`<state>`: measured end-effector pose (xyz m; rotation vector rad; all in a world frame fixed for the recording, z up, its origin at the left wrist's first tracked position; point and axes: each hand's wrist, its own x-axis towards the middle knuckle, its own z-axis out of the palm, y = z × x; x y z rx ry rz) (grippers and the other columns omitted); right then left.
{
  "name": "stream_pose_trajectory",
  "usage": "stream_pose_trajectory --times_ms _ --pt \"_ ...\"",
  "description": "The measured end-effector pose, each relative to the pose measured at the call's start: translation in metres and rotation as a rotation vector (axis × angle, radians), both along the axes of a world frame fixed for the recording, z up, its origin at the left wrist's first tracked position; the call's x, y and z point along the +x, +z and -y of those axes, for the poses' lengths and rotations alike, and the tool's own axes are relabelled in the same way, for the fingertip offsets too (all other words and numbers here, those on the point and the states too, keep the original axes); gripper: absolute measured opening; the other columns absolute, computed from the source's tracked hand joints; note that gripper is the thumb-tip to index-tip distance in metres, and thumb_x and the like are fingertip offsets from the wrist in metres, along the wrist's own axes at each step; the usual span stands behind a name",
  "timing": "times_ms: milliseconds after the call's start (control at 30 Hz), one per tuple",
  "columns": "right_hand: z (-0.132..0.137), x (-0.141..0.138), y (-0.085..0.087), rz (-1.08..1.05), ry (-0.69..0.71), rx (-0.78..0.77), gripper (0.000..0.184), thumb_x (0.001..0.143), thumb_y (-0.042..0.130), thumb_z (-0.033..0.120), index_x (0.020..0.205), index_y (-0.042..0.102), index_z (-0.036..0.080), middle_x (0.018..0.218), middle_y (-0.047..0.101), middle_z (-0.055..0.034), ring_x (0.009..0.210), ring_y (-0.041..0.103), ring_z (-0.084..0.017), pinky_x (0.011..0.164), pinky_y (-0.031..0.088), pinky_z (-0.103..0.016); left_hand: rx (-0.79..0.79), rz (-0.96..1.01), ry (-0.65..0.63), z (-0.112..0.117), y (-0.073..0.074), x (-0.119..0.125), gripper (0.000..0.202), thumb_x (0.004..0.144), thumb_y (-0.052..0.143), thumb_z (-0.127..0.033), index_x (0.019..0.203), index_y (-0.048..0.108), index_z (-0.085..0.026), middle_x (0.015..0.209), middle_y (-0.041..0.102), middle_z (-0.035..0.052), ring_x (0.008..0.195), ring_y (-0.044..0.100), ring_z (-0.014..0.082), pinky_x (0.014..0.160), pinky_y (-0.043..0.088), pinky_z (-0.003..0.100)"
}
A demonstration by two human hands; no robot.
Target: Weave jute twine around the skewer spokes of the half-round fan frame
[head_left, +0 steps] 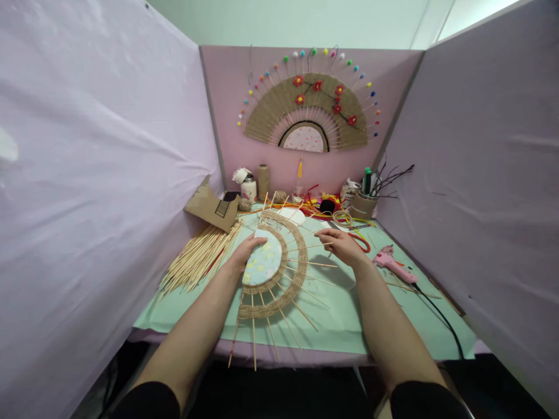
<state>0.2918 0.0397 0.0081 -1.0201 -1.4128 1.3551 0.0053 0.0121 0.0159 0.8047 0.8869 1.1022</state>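
Observation:
A half-round fan frame (303, 256) tilts above the table, its thin wooden sticks spreading outward and two bands of brown twine woven across them. Pale blue, yellow-spotted material covers the half-disc (267, 265) at its centre. My left hand (250, 251) grips the straight edge of this half-disc, thumb on top and the other fingers hidden behind. On the far side of the frame, my right hand (338, 243) is closed in a pinch near the stick ends. A thin strand, apparently twine, runs from the outer woven band to its fingertips.
Loose sticks (196, 256) lie at left beneath a cardboard piece (213, 206). At right are red-handled scissors (361, 242) and a pink glue gun (395, 265) with a black cord. Jars, twine and craft bits line the back; a finished fan (271, 110) hangs on the panel.

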Motion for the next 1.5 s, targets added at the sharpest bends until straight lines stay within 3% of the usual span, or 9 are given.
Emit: stream_pose_trajectory --times_ms 100,300,700,867,1033,1267,1400,1500 --pt "-0.004 0.004 -0.002 -0.015 -0.059 0.039 0.033 0.066 0.070 0.043 0.083 0.062 0.017 0.062 0.043 0.0035 0.051 0.032 -0.006 0.047 0.023 -0.023 0.009 0.012 0.032 -0.001 0.001 -0.003 0.028 0.068 0.064 -0.015 0.095 0.056 -0.016 0.068 0.070 0.0037 0.055 0.065 0.0177 0.054 0.052 0.027" --pt "-0.010 0.003 -0.002 -0.010 -0.315 0.169 0.035 0.067 0.066 0.052 0.071 0.054 0.020 0.055 0.037 0.0046 0.047 0.029 -0.008 0.044 0.022 -0.024 0.014 -0.021 0.044 -0.002 0.003 -0.009 0.027 0.067 0.065 -0.014 0.094 0.057 -0.015 0.067 0.069 0.0039 0.053 0.065 0.0177 0.052 0.051 0.026" --pt "-0.008 0.000 0.002 -0.054 -0.437 0.192 0.039 0.064 0.066 0.056 0.070 0.053 0.019 0.056 0.040 0.0033 0.050 0.033 -0.009 0.047 0.029 -0.025 0.002 -0.057 0.033 -0.003 0.001 -0.011 0.032 0.067 0.065 -0.015 0.098 0.057 -0.016 0.068 0.069 0.0034 0.053 0.065 0.0171 0.051 0.051 0.025" --pt "-0.005 -0.001 0.002 -0.006 -0.339 0.225 0.037 0.067 0.064 0.056 0.072 0.055 0.020 0.054 0.039 0.0039 0.047 0.031 -0.009 0.045 0.025 -0.025 -0.003 -0.049 0.055 -0.006 -0.002 -0.011 0.034 0.067 0.065 -0.014 0.099 0.056 -0.016 0.068 0.070 0.0036 0.055 0.066 0.0183 0.052 0.052 0.026" --pt "-0.001 -0.003 0.004 -0.079 -0.202 0.152 0.036 0.070 0.064 0.054 0.077 0.061 0.019 0.056 0.041 0.0031 0.048 0.033 -0.008 0.044 0.022 -0.024 -0.062 -0.001 0.098 -0.005 0.002 -0.011 0.030 0.069 0.062 -0.013 0.099 0.058 -0.014 0.066 0.070 0.0041 0.054 0.066 0.0184 0.052 0.052 0.026" --pt "0.005 -0.016 0.009 -0.175 -0.025 0.013 0.056 0.074 0.047 0.070 0.078 0.067 0.018 0.067 0.052 -0.0043 0.055 0.041 -0.012 0.049 0.030 -0.026 -0.204 0.147 0.137 0.002 0.011 -0.003 0.028 0.077 0.055 -0.016 0.104 0.059 -0.012 0.067 0.070 0.0055 0.056 0.067 0.0195 0.058 0.054 0.030" --pt "0.009 -0.030 0.005 -0.179 0.140 -0.088 0.063 0.076 0.041 0.072 0.077 0.069 0.016 0.066 0.054 -0.0063 0.061 0.045 -0.014 0.057 0.036 -0.028 -0.228 0.184 0.137 0.005 0.011 0.003 0.026 0.078 0.054 -0.020 0.101 0.060 -0.009 0.067 0.070 0.0072 0.056 0.067 0.0209 0.059 0.055 0.032" --pt "0.008 -0.036 0.000 -0.187 0.184 -0.129 0.064 0.076 0.041 0.072 0.080 0.070 0.015 0.065 0.054 -0.0050 0.059 0.045 -0.013 0.057 0.036 -0.027 -0.197 0.198 0.164 0.006 0.010 0.005 0.027 0.076 0.055 -0.018 0.102 0.060 -0.010 0.068 0.071 0.0070 0.057 0.068 0.0209 0.060 0.055 0.032"
